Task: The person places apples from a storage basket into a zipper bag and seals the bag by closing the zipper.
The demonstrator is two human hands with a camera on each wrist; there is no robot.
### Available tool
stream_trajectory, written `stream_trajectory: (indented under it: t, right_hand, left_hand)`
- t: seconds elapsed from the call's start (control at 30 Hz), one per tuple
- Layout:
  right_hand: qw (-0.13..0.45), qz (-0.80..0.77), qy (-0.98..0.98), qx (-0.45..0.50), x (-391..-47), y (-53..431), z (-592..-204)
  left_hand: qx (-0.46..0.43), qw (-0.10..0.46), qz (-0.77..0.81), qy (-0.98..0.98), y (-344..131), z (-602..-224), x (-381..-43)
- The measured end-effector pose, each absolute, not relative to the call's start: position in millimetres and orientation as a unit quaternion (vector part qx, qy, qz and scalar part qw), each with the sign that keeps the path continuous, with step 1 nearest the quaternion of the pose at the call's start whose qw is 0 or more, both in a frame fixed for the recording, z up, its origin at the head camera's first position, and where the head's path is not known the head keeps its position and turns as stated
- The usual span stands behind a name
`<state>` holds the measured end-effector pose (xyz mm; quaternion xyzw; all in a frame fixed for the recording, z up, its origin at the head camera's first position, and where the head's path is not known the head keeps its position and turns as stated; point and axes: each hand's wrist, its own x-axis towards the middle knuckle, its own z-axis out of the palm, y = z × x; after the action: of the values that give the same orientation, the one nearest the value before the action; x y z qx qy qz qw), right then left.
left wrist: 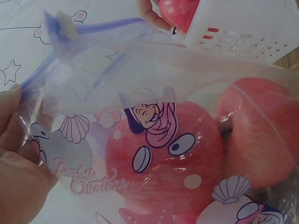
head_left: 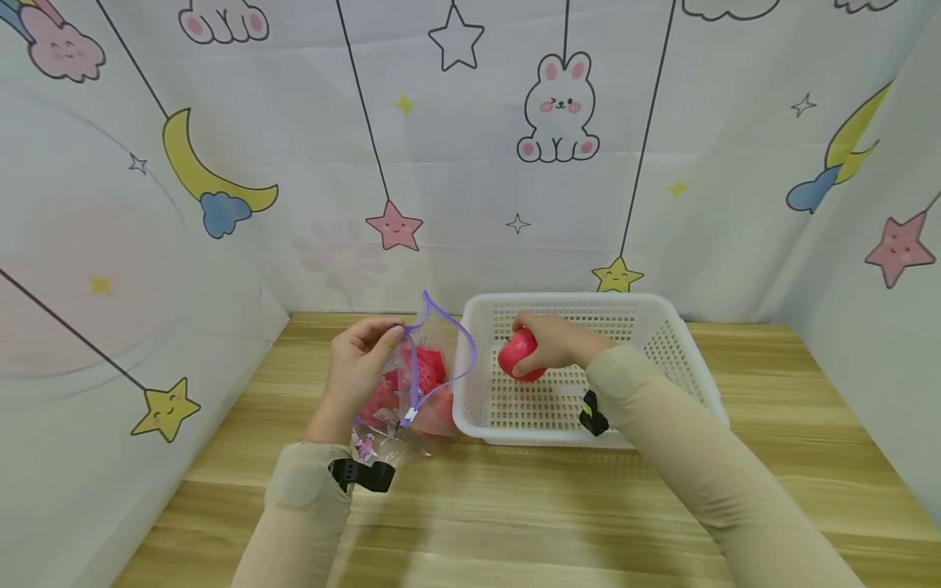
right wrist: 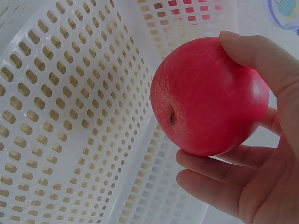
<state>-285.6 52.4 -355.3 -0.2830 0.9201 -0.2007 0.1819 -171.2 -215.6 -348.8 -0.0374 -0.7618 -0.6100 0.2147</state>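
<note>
Printed backdrop point(head_left: 470, 163) behind, wood-grain bench point(head_left: 515, 514) under everything. White basket point(head_left: 566, 299) sits right of centre toward the far side, perforated walls, long side running left to right. Clear bag point(head_left: 390, 429) with a purple zip edge lies just beside its left wall, red apples point(left wrist: 163, 158) inside, two plainly seen from the left wrist. Left hand point(head_left: 356, 363) pinches the bag's rim at the mouth's left side; right hand point(head_left: 562, 339) reaches into the basket area from the near right, thumb and fingers round one red apple point(head_left: 520, 355). That apple is over the basket's left part; can't tell how high off the basket floor. Key relation: bag mouth is directly left of the held apple, between the two hands, its purple loop overlapping the basket's left rim from the head view, so that rim is what separates them. Apple roundish, no clear long axis; dimpled end faces away from the palm. Small white zip slider point(head_left: 410, 415) hangs at the loop's near end.
</note>
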Motion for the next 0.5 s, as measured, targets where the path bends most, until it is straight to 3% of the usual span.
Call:
stream_trajectory:
  t: [0.5]
  right_hand:
    - [0.176, -0.201, 0.919, -0.291, -283.2, 55.4, -352.8]
  left_hand:
    - [-0.031, 0.212, -0.604, -0.767, -216.0, -349.8, -171.0]
